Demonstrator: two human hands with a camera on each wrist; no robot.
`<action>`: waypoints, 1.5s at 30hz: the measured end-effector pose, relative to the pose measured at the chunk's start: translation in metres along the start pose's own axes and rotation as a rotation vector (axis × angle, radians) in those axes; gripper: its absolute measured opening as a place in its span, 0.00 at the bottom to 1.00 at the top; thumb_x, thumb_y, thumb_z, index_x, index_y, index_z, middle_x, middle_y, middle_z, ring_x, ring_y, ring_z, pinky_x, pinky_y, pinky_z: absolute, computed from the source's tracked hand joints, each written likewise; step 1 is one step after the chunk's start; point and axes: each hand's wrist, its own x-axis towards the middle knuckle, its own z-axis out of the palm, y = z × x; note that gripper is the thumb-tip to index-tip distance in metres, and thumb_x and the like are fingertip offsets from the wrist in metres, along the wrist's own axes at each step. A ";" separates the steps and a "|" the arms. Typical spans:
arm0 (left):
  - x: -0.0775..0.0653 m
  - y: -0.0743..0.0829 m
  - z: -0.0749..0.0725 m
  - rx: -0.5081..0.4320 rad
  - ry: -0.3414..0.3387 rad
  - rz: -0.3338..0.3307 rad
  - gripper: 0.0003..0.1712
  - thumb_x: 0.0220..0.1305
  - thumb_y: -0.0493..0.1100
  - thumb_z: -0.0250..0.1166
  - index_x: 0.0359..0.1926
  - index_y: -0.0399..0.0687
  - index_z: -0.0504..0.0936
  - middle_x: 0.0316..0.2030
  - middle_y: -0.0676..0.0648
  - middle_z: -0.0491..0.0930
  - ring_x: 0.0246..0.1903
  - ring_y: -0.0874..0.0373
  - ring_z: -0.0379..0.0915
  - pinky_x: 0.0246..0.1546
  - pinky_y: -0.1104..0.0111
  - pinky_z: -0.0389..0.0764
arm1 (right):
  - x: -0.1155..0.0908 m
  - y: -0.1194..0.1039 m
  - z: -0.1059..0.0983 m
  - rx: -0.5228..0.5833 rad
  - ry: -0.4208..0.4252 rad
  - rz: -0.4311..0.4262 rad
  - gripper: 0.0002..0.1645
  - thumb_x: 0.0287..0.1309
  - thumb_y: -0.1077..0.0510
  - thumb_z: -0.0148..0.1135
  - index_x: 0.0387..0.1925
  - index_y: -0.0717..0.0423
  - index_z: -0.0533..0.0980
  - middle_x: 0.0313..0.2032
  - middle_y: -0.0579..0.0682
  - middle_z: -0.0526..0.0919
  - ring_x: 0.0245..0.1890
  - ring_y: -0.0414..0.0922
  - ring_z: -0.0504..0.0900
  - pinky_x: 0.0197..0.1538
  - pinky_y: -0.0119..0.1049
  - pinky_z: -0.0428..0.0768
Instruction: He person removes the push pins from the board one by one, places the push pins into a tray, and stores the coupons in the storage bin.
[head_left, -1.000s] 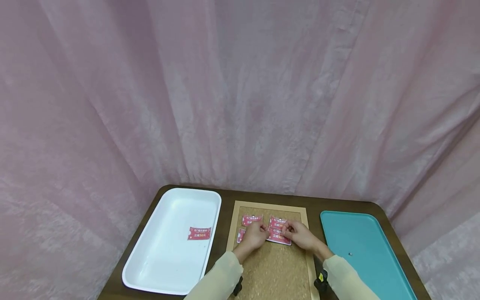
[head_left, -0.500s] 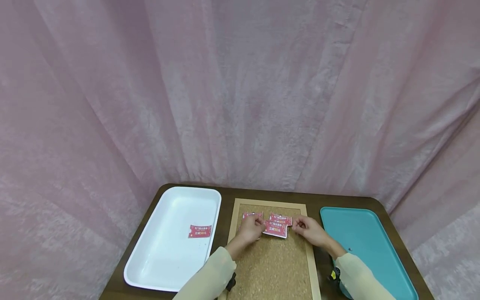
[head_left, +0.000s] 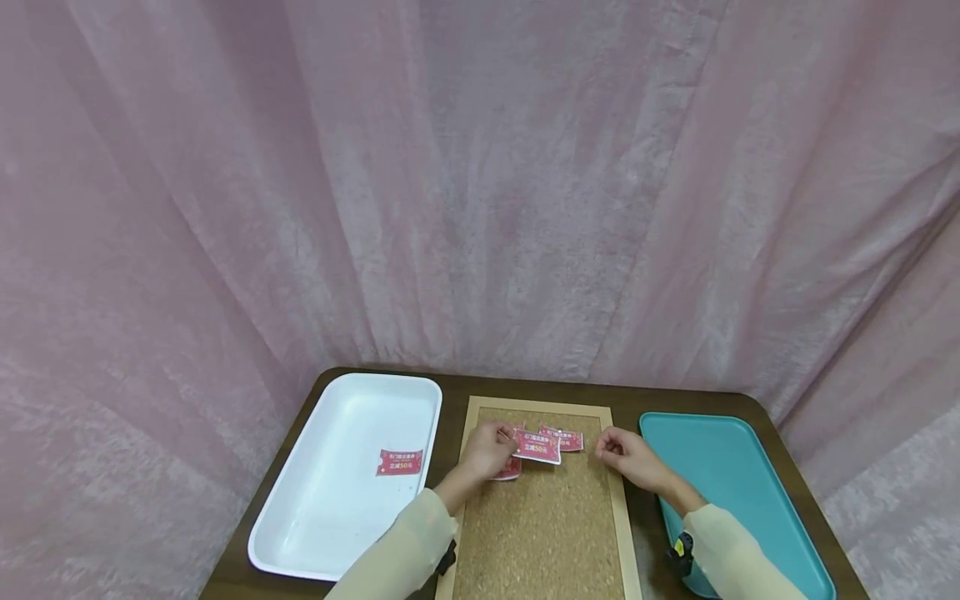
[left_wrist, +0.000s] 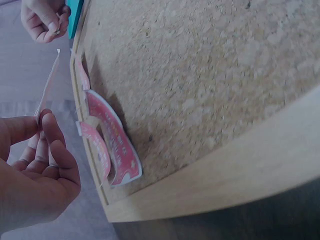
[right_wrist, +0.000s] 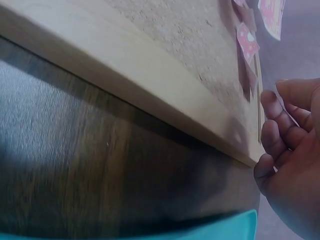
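The left hand point(head_left: 486, 452) pinched a pink ticket point(head_left: 537, 447) above the cork board point(head_left: 543, 533), toward its 12 o'clock end. The right hand point(head_left: 633, 458) was apart from it, fingers bent, at the board's 2 o'clock; whether it gripped anything small, I could not tell. A white tray point(head_left: 322, 508) at 9 o'clock held another ticket point(head_left: 400, 463); a teal tray point(head_left: 738, 492) sat at 3 o'clock.

I am watching the left hand point(left_wrist: 37, 180), at 8 o'clock, pinching a thin card point(left_wrist: 48, 84) edge-on. Inward from it, curved pink coupons point(left_wrist: 116, 139) are lying on a wood-framed corkboard point(left_wrist: 210, 75). At 10 o'clock, the right hand point(left_wrist: 44, 19) is pinching a tiny object point(left_wrist: 57, 32).
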 end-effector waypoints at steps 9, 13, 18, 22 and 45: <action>-0.003 0.008 -0.020 0.086 0.064 0.036 0.03 0.64 0.35 0.67 0.39 0.41 0.83 0.24 0.53 0.80 0.23 0.63 0.74 0.23 0.70 0.74 | -0.003 0.002 -0.014 0.031 -0.010 -0.013 0.03 0.70 0.69 0.62 0.38 0.68 0.77 0.33 0.57 0.82 0.31 0.36 0.75 0.35 0.31 0.75; -0.006 0.010 -0.029 0.064 0.062 0.030 0.05 0.66 0.35 0.66 0.42 0.39 0.83 0.25 0.51 0.83 0.24 0.60 0.80 0.23 0.70 0.76 | -0.004 0.004 -0.017 0.043 -0.004 -0.003 0.04 0.69 0.69 0.62 0.38 0.69 0.76 0.33 0.57 0.81 0.31 0.36 0.74 0.34 0.31 0.75; -0.009 0.010 -0.040 0.050 0.059 0.029 0.07 0.67 0.35 0.66 0.44 0.38 0.82 0.29 0.49 0.86 0.26 0.57 0.83 0.24 0.69 0.79 | -0.008 0.005 -0.022 0.023 0.019 -0.001 0.03 0.68 0.69 0.63 0.39 0.67 0.76 0.33 0.53 0.80 0.31 0.37 0.74 0.34 0.32 0.75; -0.010 0.009 -0.048 0.061 0.067 0.041 0.07 0.67 0.35 0.65 0.44 0.38 0.82 0.30 0.48 0.87 0.26 0.56 0.84 0.24 0.69 0.79 | -0.011 0.006 -0.027 -0.004 0.032 0.015 0.01 0.67 0.70 0.62 0.38 0.66 0.77 0.31 0.50 0.79 0.30 0.37 0.74 0.34 0.32 0.75; -0.016 -0.005 -0.080 0.028 0.091 0.066 0.06 0.71 0.35 0.65 0.46 0.37 0.81 0.30 0.41 0.87 0.23 0.58 0.81 0.25 0.70 0.81 | -0.031 0.024 -0.047 -0.025 0.096 0.036 0.02 0.67 0.67 0.65 0.37 0.63 0.79 0.34 0.51 0.83 0.33 0.36 0.77 0.36 0.32 0.76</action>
